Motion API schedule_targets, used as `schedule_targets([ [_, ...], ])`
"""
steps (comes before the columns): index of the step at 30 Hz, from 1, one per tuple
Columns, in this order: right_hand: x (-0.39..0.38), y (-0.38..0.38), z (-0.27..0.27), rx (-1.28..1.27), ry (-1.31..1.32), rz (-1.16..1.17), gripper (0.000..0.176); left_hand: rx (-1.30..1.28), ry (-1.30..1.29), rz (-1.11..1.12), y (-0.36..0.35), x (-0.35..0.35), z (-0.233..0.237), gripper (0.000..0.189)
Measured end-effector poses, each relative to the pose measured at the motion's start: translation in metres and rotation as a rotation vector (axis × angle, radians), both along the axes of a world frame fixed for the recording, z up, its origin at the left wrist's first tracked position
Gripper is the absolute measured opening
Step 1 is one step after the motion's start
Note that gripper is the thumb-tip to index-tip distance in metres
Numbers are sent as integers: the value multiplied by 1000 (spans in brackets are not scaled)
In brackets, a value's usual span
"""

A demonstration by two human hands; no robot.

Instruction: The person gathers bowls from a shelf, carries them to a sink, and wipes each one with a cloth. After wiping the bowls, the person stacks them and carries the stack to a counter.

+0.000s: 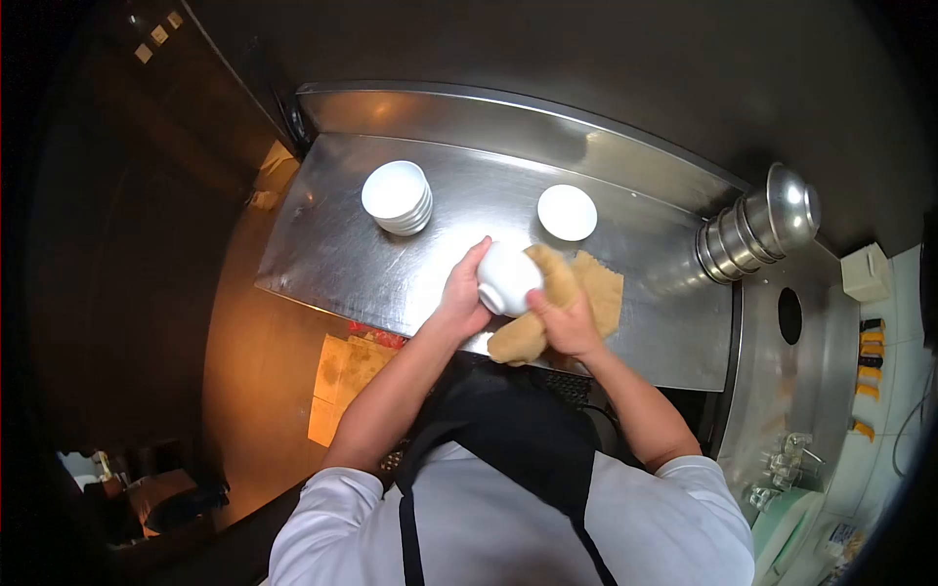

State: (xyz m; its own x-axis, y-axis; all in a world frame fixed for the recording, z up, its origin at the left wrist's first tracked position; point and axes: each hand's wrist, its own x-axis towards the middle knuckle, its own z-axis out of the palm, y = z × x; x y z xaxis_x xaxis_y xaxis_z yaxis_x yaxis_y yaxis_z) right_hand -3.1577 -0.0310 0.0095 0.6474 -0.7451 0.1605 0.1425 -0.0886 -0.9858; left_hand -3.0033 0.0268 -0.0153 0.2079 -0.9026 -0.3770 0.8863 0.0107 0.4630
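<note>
A white bowl (509,277) is held tilted on its side between my two hands above the steel counter, its foot ring facing down and left. My left hand (465,292) grips the bowl's left side. My right hand (570,322) holds a tan cloth (559,277) against the bowl's right side, with part of the cloth hanging below. Another part of tan cloth (603,295) lies to the right of my right hand. A stack of several white bowls (396,192) stands at the back left, and a single white bowl (567,213) sits behind the held one.
The steel counter (332,220) has a raised back edge. Several nested metal bowls (752,230) lean at its right end. Farther right are a steel surface with a round hole (789,315), a white box (866,272) and metal taps (789,459). Cardboard (342,381) lies below the counter's front edge.
</note>
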Motion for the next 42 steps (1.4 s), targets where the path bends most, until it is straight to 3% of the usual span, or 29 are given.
schedule_targets([
  [1, 4, -2, 9, 224, -143, -109, 28, -14, -61, 8, 0, 0, 3, 46],
  [4, -2, -33, 18, 286, -9, -286, 26, -297, 32, -132, 3, -7, 10, 51],
  [7, -3, -52, 2, 92, 8, -339, 27, -360, -36, -143, 1, -13, 0, 56],
  [8, -5, -54, -4, -110, 62, -383, 26, -316, -5, -104, 1, -12, -2, 55],
  [11, -19, -61, -22, -280, 82, -561, 25, -330, -63, -62, 16, -11, 5, 51],
  [12, -28, -60, -22, -242, 182, -520, 30, -304, -91, -72, 19, -8, 2, 44],
  [15, -25, -25, -33, -401, 59, -217, 42, -262, -284, -67, 11, -18, -12, 40],
  [16, -10, -12, -12, -709, 210, -224, 49, -159, -418, -126, 8, -28, -19, 36],
  [17, -3, -8, -4, -804, 250, -230, 52, -180, -709, 46, 13, -49, -12, 32],
  [18, 3, -3, 4, -899, 287, -239, 56, -165, -815, 15, 14, -49, -11, 31],
  [19, 9, -12, -4, -788, 206, -246, 56, -151, -920, -13, 12, -49, -10, 30],
  [20, 13, -20, -7, -673, 126, -250, 57, -145, -859, -68, 14, -50, -9, 31],
  [22, 7, -36, 23, 9, 121, -63, 57, -119, -729, -186, 26, -56, 10, 34],
  [23, 4, -45, 35, 344, 110, 35, 57, -224, -1033, -122, 26, -56, 12, 34],
  [25, 7, -60, 30, 790, -174, 164, 54, -451, -1638, 34, 21, -55, 20, 34],
  [26, 8, -64, 24, 1011, -314, 235, 53, -484, -1723, 114, 18, -56, 23, 32],
  [30, 8, -64, -2, 1077, -223, 172, 53, -506, -1979, 250, 3, -40, 13, 32],
  [33, 10, -46, -20, 838, 150, 30, 56, -221, -2059, 325, -2, -10, 6, 30],
  [35, 8, -44, -15, 743, 72, -14, 57, -10, -2020, 464, 1, 15, 16, 27],
  [37, -2, -43, 1, 654, -13, -82, 57, 134, -2196, 547, 12, 47, 31, 28],
  [39, -16, -55, 21, 788, -113, -69, 57, 261, -2393, 549, 15, 86, 34, 26],
  [42, -26, -65, 18, 837, -202, -186, 56, 369, -2434, 370, 17, 121, 22, 24],
])
